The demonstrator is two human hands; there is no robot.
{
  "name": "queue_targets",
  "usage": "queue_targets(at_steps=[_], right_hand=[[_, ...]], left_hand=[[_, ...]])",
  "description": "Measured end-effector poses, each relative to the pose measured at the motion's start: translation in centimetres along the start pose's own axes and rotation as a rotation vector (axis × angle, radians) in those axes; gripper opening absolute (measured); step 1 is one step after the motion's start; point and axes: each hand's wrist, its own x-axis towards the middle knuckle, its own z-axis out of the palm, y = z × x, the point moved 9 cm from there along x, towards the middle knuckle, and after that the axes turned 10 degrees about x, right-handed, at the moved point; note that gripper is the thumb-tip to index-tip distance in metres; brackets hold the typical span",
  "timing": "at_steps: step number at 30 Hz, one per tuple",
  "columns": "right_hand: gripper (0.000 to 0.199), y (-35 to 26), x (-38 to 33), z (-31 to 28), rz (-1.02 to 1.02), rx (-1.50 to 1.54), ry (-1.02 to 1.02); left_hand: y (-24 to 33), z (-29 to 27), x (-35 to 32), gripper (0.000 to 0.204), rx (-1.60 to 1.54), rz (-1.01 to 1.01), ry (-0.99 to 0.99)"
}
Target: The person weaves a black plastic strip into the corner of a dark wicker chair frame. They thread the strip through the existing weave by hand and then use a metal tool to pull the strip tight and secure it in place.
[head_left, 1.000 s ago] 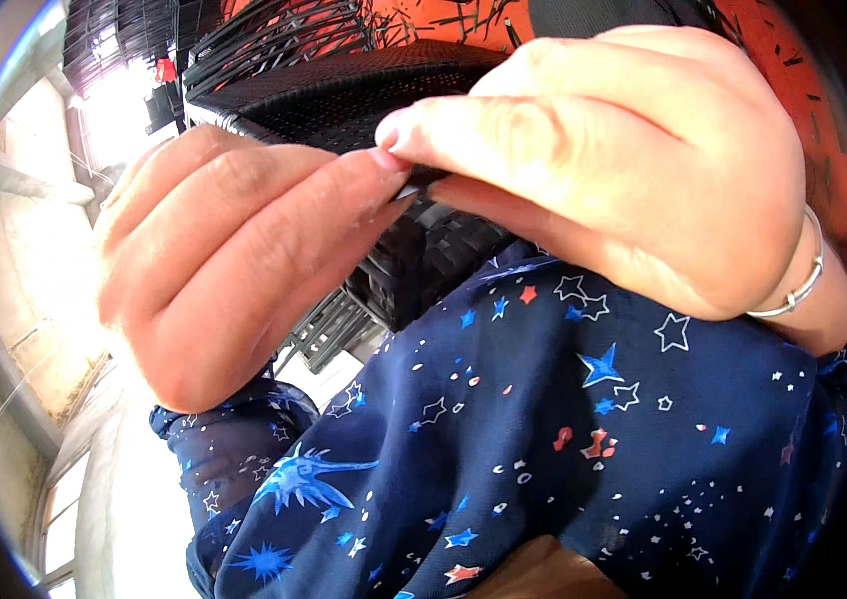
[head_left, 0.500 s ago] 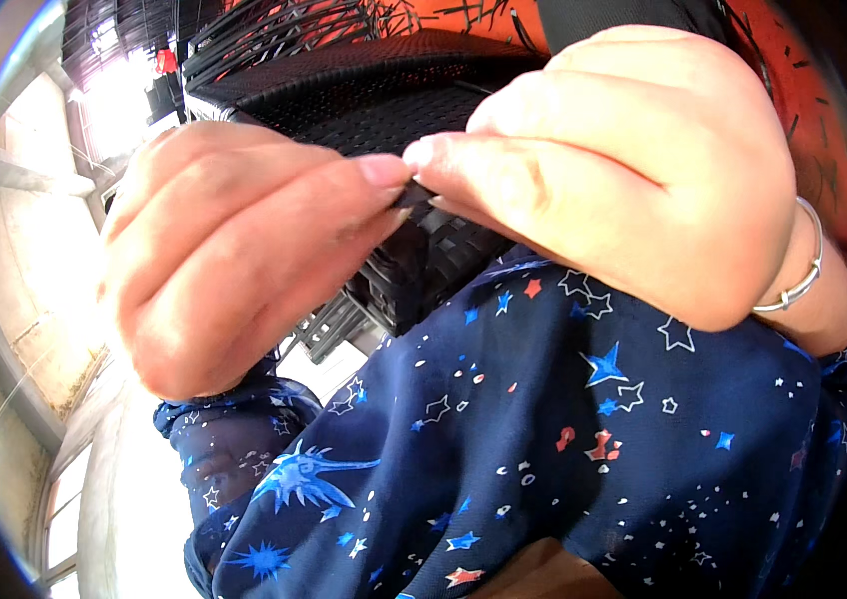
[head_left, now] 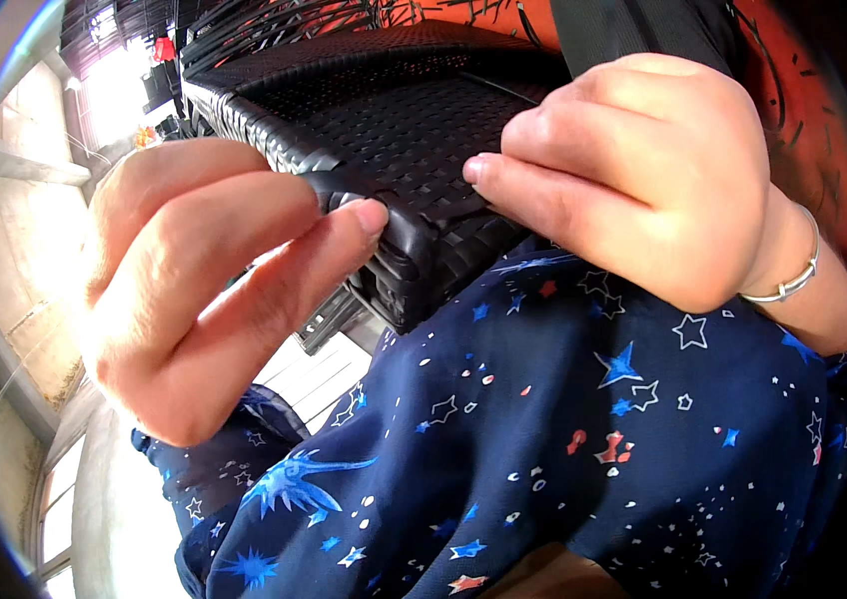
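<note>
A black woven wicker piece (head_left: 404, 130), made of flat plastic strips, lies in front of me with its near corner (head_left: 409, 240) pointing down towards my lap. My left hand (head_left: 214, 260) is closed at that corner, its thumb tip pressing beside a glossy black strip (head_left: 344, 184) that bends over the edge. To the right, above the woven surface, my right hand (head_left: 633, 180) is closed in a pinch. A thin dark strip (head_left: 498, 87) runs in behind its fingers. What lies between the right fingertips is mostly hidden.
Loose black strips (head_left: 284, 25) are bundled beyond the wicker piece. An orange-red surface (head_left: 813, 120) with dark scraps lies at the right. My star-printed dark blue clothing (head_left: 503, 419) fills the near side. A pale wall (head_left: 34, 230) stands at the left.
My hands have drawn apart from where their fingertips met. The left hand moved down and left, the right hand slightly down. The woven corner and bent strip now show between them.
</note>
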Motion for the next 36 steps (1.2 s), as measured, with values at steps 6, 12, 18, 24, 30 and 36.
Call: queue_targets(at_steps=[6, 12, 18, 24, 30, 36], right_hand=[[0.040, -1.3, 0.3, 0.4, -0.112, 0.008, 0.031], [0.037, -1.2, -0.1, 0.4, -0.118, -0.013, 0.034], [0.024, -0.8, 0.3, 0.4, -0.046, 0.036, 0.108], [0.018, -0.8, 0.3, 1.0, 0.027, 0.139, 0.181], [0.019, -1.4, 0.3, 1.0, -0.121, 0.056, 0.214], [0.019, -1.8, 0.3, 1.1, -0.242, 0.031, 0.241]], left_hand=[[1.5, -0.9, -0.2, 0.042, 0.113, -0.008, -0.115], [2.1, -0.5, -0.1, 0.043, 0.084, 0.014, -0.080], [1.6, 0.4, -1.4, 0.048, 0.012, 0.108, -0.031], [2.0, 0.1, -2.9, 0.054, -0.055, 0.125, -0.049], [2.0, 0.1, -3.1, 0.056, -0.088, 0.121, -0.009], [1.4, 0.6, -3.3, 0.056, -0.117, 0.129, 0.004]])
